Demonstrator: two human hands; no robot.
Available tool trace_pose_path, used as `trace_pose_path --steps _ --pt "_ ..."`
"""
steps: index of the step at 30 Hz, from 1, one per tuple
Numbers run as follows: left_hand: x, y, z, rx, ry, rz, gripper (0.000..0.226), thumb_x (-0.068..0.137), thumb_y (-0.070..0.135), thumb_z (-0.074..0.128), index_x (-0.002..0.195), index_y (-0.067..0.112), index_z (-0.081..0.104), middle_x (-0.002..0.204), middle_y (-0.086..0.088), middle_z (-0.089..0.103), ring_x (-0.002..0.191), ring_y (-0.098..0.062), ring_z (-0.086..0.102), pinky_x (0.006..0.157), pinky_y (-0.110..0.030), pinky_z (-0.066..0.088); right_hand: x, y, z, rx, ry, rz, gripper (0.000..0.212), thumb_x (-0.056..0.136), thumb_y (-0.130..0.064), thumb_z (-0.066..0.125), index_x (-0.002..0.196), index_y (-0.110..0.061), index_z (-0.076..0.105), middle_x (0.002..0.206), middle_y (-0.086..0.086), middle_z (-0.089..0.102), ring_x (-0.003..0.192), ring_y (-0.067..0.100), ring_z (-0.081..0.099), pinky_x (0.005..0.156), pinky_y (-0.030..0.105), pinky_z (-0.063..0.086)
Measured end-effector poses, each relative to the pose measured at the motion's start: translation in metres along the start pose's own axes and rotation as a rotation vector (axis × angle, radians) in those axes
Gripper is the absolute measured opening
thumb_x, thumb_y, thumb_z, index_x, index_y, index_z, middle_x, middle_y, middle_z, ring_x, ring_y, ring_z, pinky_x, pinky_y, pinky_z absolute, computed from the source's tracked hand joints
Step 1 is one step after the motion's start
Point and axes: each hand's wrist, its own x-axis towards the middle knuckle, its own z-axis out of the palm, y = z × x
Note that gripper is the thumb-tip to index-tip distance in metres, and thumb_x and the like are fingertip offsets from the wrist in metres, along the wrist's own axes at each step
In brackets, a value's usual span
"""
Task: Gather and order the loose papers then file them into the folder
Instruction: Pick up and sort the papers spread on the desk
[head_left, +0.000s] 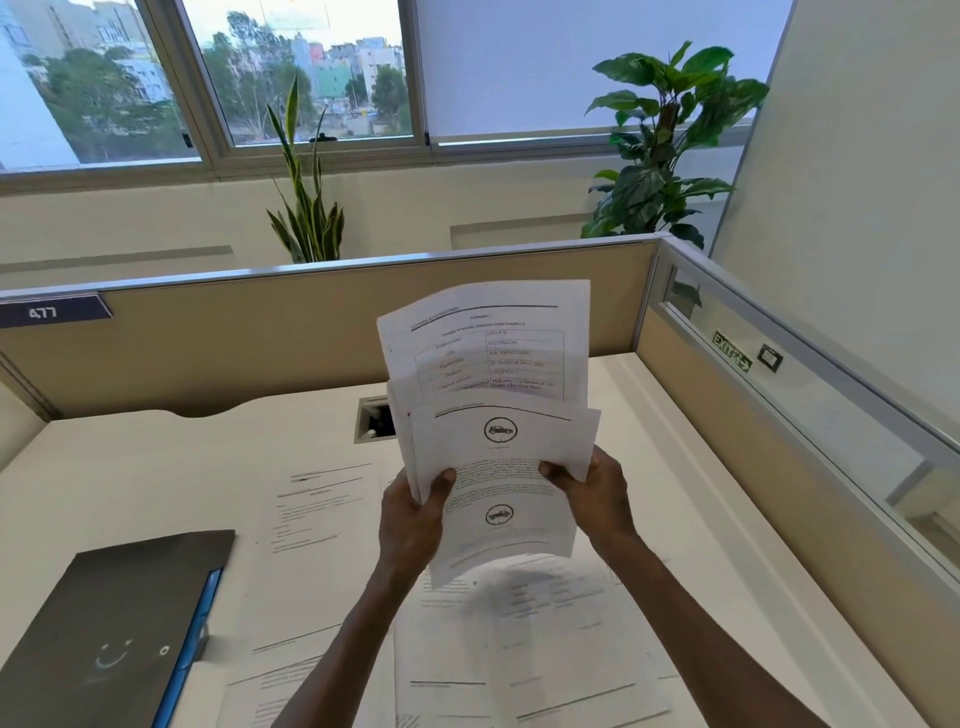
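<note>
I hold a fanned stack of printed papers (498, 415) upright above the desk. My left hand (415, 512) grips its left edge, thumb on the front sheet. My right hand (592, 491) grips the right edge. The front sheet bears two car icons; a sheet with a table sticks up behind it. Several loose papers (524, 639) lie flat on the white desk under my arms, and one more sheet (324, 506) lies further left. A dark folder (114, 623) with a blue spine lies closed at the desk's left front.
Beige partition walls (311, 332) close off the desk at the back and right. A cable cutout (375, 418) sits in the desk behind the held papers. Two potted plants (670, 150) stand beyond the partition by the window.
</note>
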Motion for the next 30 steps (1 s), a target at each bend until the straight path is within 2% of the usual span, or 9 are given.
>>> trace_pose_path --steps 3,5,8,14,18,22,25,27,30 --pt "-0.001 -0.004 -0.001 -0.017 0.022 -0.02 0.017 0.083 0.027 0.077 0.098 0.024 0.069 0.093 0.002 0.075 0.083 -0.016 0.073 0.066 -0.036 0.062 -0.004 0.005 0.0 0.032 -0.035 0.031 0.038 0.076 -0.016 0.081 0.109 -0.011 0.064 0.1 0.007 0.072 0.091 0.024 0.068 0.071 0.034 0.058" --pt "-0.004 -0.003 0.0 -0.007 0.012 -0.016 0.021 0.082 0.021 0.078 0.095 0.033 0.066 0.091 0.01 0.073 0.082 -0.011 0.071 0.061 -0.026 0.058 -0.006 0.008 0.002 0.024 -0.035 0.055 0.043 0.075 -0.017 0.081 0.113 -0.015 0.061 0.102 0.005 0.071 0.093 0.023 0.067 0.072 0.035 0.059" --pt "-0.007 -0.003 0.004 0.027 -0.011 -0.026 0.034 0.082 0.022 0.078 0.106 0.037 0.06 0.094 0.014 0.069 0.082 -0.011 0.069 0.058 -0.017 0.054 -0.007 0.012 0.006 0.002 -0.031 0.083 0.048 0.078 -0.021 0.078 0.119 -0.021 0.054 0.107 0.002 0.067 0.092 0.021 0.066 0.071 0.033 0.06" --pt "-0.005 -0.011 0.006 -0.022 -0.023 -0.076 0.036 0.083 0.019 0.077 0.111 0.034 0.061 0.098 0.008 0.071 0.088 -0.017 0.069 0.063 -0.026 0.055 -0.008 0.017 0.011 0.003 -0.051 0.083 0.049 0.082 -0.016 0.075 0.125 -0.018 0.052 0.111 0.005 0.065 0.096 0.023 0.063 0.068 0.023 0.054" --pt "-0.005 -0.014 0.005 -0.041 -0.017 -0.092 0.031 0.085 0.017 0.075 0.11 0.031 0.064 0.099 0.005 0.072 0.086 -0.019 0.069 0.067 -0.033 0.057 -0.01 0.02 0.01 0.011 -0.053 0.086 0.046 0.082 -0.015 0.074 0.124 -0.016 0.054 0.11 0.006 0.065 0.096 0.024 0.063 0.076 0.033 0.055" --pt "-0.007 -0.023 0.002 -0.031 -0.066 -0.133 0.026 0.085 0.015 0.074 0.105 0.03 0.066 0.1 0.003 0.074 0.089 -0.022 0.07 0.066 -0.031 0.056 -0.013 0.03 0.011 0.006 -0.106 0.112 0.046 0.082 -0.008 0.074 0.123 -0.014 0.053 0.108 0.005 0.064 0.097 0.022 0.06 0.074 0.024 0.053" --pt "-0.011 -0.036 0.0 0.013 -0.111 -0.166 0.021 0.089 0.011 0.069 0.106 0.023 0.066 0.103 0.001 0.072 0.095 -0.029 0.068 0.063 -0.026 0.052 -0.017 0.051 0.011 -0.059 -0.151 0.159 0.043 0.081 -0.002 0.071 0.12 -0.011 0.056 0.109 0.007 0.066 0.104 0.027 0.062 0.075 0.026 0.055" --pt "-0.013 -0.039 -0.003 0.048 -0.102 -0.171 0.019 0.092 0.012 0.066 0.11 0.019 0.067 0.103 0.001 0.071 0.096 -0.028 0.068 0.063 -0.024 0.051 -0.019 0.059 0.009 -0.103 -0.13 0.157 0.037 0.081 -0.002 0.07 0.115 -0.011 0.06 0.106 0.005 0.068 0.102 0.026 0.063 0.074 0.026 0.053" --pt "-0.011 -0.044 -0.006 0.048 -0.098 -0.18 0.013 0.094 0.019 0.063 0.105 0.026 0.068 0.102 0.003 0.075 0.091 -0.023 0.073 0.069 -0.034 0.059 -0.017 0.058 0.008 -0.139 -0.11 0.135 0.026 0.083 -0.007 0.07 0.108 -0.01 0.064 0.101 0.003 0.071 0.093 0.023 0.067 0.071 0.025 0.053"
